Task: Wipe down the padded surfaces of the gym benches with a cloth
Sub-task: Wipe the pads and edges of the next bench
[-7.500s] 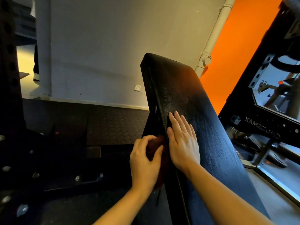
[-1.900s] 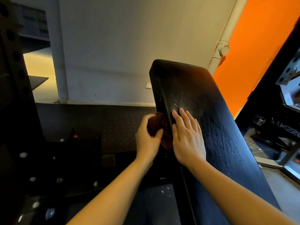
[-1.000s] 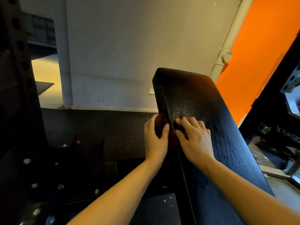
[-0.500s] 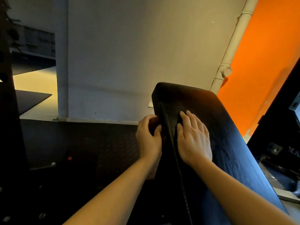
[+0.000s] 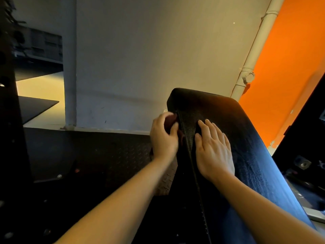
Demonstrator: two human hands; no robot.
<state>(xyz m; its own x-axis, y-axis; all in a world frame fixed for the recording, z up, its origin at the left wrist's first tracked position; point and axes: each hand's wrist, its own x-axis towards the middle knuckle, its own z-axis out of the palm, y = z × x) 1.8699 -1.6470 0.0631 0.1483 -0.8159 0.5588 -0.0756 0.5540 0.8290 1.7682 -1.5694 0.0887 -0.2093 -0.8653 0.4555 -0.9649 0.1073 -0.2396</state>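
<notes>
Black padded bench back (image 5: 237, 138), tilted: our left hand (image 5: 163, 138) grips the dark red cloth (image 5: 171, 120) against its left side edge; our right hand (image 5: 213, 148) lies flat, fingers straight, on the pad.

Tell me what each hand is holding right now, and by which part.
The left hand grips the dark red cloth, bunched between thumb and fingers against the bench pad's side edge. The right hand holds nothing; it rests flat on the pad.

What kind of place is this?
Most likely a gym: a black padded bench set at an incline, dark checker-plate rubber flooring, and a black steel rack upright with holes at the left edge.
</notes>
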